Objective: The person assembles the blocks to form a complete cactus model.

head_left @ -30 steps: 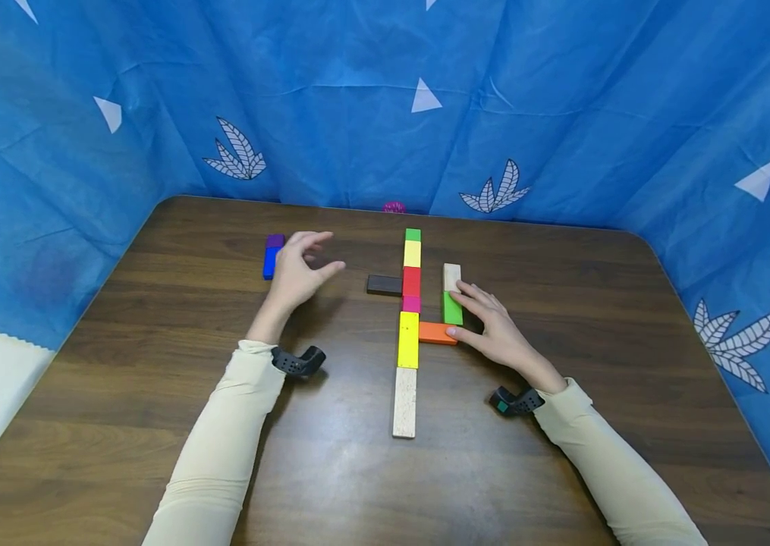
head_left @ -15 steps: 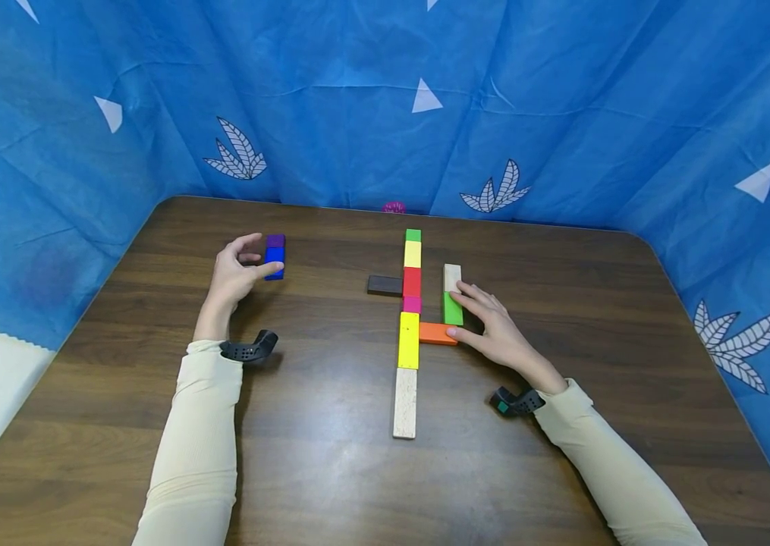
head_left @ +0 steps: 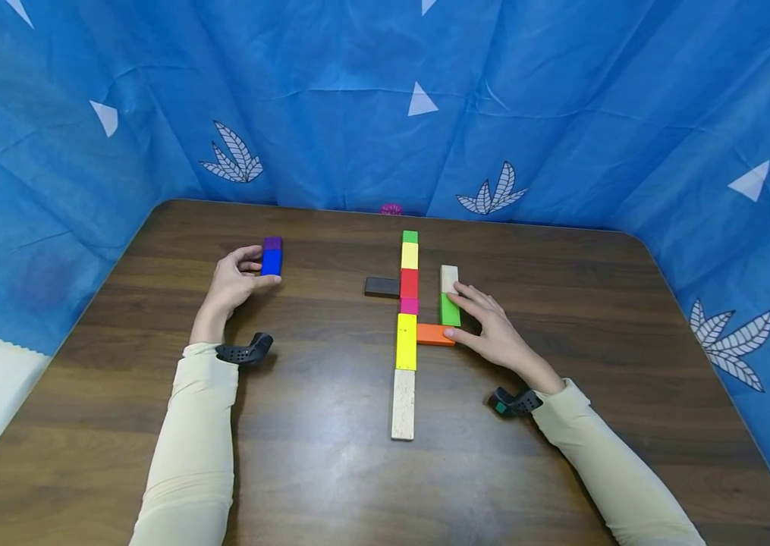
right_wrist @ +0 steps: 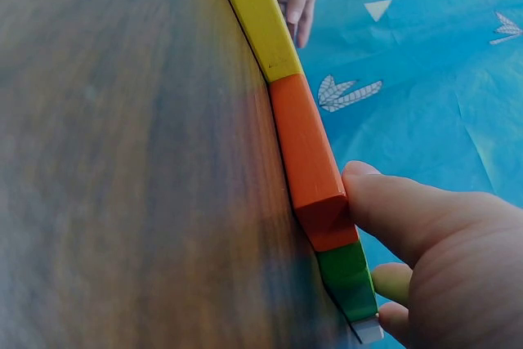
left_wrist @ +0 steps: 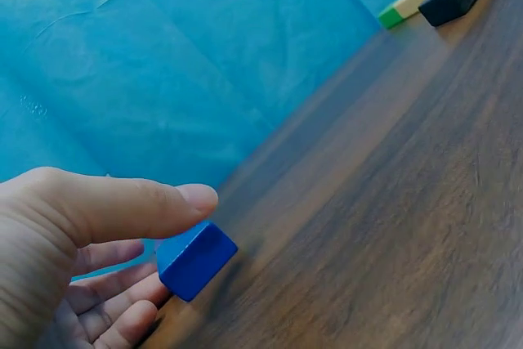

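My left hand [head_left: 229, 287] is at the left side of a blue block [head_left: 271, 263] and the purple block [head_left: 272, 243] behind it. Its loosely bent fingers lie along their left side, with the thumb at the blue block's near end; a firm hold is not visible. In the left wrist view the thumb [left_wrist: 167, 206] crosses the blue block's upper corner. My right hand [head_left: 494, 334] rests by an orange block [head_left: 435, 334], thumb against its right end. Its fingers touch the green block [head_left: 450, 309] and reach the pale wooden block [head_left: 449, 278] beyond.
A straight line of blocks runs up the table's middle, including pale wood [head_left: 403, 406], yellow [head_left: 407, 341], magenta [head_left: 409, 305] and red [head_left: 409, 283]. A black block [head_left: 381, 287] juts left from it. Behind the wooden table [head_left: 330, 470] hangs a blue curtain [head_left: 330, 136].
My left hand has moved left, from the right side of the blue and purple blocks to their left side, and its thumb has come down toward the near end. The right hand has stayed put.
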A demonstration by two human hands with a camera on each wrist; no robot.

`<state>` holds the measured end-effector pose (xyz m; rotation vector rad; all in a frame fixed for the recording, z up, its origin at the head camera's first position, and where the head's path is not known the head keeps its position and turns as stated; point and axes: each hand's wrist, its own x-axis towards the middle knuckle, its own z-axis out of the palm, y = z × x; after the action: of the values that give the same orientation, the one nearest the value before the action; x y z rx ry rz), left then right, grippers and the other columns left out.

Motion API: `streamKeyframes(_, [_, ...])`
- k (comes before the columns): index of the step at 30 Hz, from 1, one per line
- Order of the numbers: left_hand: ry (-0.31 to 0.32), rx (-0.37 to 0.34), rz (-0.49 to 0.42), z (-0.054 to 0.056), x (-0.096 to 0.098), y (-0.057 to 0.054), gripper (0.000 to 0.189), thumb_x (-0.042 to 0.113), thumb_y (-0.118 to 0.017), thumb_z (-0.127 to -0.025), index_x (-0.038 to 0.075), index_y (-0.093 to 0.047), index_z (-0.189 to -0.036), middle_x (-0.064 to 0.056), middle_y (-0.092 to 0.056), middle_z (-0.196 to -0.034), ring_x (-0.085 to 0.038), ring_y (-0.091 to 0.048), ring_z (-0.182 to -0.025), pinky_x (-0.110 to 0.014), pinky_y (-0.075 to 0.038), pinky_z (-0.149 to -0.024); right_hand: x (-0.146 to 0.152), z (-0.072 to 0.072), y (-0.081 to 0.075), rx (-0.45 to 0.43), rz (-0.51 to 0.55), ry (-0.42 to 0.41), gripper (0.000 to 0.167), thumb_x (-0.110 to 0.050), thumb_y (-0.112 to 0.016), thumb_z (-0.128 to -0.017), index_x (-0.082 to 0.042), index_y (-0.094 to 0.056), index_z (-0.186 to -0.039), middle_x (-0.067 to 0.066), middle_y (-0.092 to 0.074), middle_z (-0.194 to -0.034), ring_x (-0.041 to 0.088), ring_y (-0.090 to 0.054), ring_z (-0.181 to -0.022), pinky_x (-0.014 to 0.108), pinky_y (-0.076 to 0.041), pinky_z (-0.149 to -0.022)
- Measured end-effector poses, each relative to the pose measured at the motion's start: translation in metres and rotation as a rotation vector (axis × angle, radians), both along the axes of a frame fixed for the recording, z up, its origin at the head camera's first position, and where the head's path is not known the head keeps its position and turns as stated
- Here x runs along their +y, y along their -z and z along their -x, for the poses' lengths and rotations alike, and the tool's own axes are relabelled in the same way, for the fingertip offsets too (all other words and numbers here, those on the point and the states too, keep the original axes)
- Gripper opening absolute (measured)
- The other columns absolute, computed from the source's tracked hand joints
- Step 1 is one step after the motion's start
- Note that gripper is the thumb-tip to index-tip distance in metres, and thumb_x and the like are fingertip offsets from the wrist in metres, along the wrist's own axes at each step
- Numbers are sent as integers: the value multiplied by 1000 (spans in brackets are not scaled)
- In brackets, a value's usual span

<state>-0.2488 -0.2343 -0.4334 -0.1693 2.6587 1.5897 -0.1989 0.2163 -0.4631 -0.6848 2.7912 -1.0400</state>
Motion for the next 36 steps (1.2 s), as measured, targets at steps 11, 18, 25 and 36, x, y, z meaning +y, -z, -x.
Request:
streamKeyframes(11, [97, -67, 17, 2, -5, -7, 74, 12, -76, -85, 0, -38, -148, -21, -47, -139, -29, -47, -118, -17, -41, -87, 0, 0, 0, -6, -5, 5, 69, -32, -71, -89, -12, -42, -149, 11, -27, -161, 38, -16, -149, 63, -8, -118])
streamKeyframes(18, [172, -99, 19, 11, -11, -11, 72, 3, -72, -85, -3, -36, -148, -23, -48, -132, -23, -48, -110, -8, -42, -78, 0, 0, 1, 6, 3, 6, 69, -31, -71, -89, -12, -43, -148, 11, -28, -160, 38, -18, -149, 63, -8, -118])
streamKeyframes(25, [180, -101, 22, 15, -13, -9, 69, -3, -70, -85, -2, -39, -146, -15, -48, -125, -13, -48, -100, -6, -43, -75, 0, 0, 0, 9, 11, -7, 68, -30, -71, -89, -10, -43, -148, 12, -29, -160, 38, -19, -149, 62, -8, -118])
streamKeyframes(36, [156, -98, 48, 11, -12, -8, 65, 6, -74, -85, -1, -45, -143, -19, -50, -129, -22, -49, -108, -10, -42, -79, -1, 0, -1, 8, 12, -6, 68, -30, -72, -89, -9, -44, -147, 12, -29, -160, 38, -19, -149, 62, -9, -118])
